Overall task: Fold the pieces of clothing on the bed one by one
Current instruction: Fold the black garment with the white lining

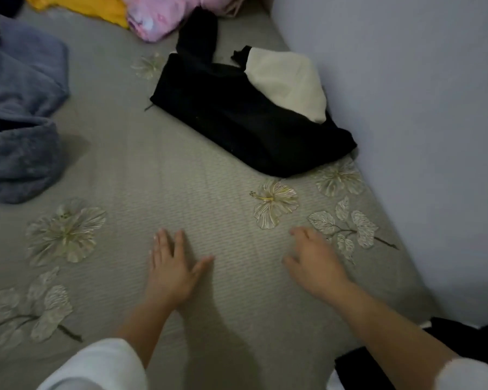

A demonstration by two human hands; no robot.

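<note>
Head, left hand (173, 266) spread, right hand (316, 263) relaxed

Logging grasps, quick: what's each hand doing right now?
Left hand: open, fingers spread over the bedsheet, holding nothing.
Right hand: open, fingers loosely curled, holding nothing.

Left hand (172, 266) lower centre of frame, fingers (179, 243) straight and spread, palm down on bed (141, 164); sheet grey with pale flower print. Right hand (313, 260) to its right, apart from it, fingers loosely bent, holding nothing; blurred, so contact with sheet unclear. Black garment (237, 116) upper centre-right, beside wall (406, 108); cream garment (288, 80) on top of it. Blue-grey fleece (20, 122) bunched at left edge. Pink garment (158, 18) and yellow garment (96, 7) at top edge. Black cloth (476, 339) in lower right corner.
</note>
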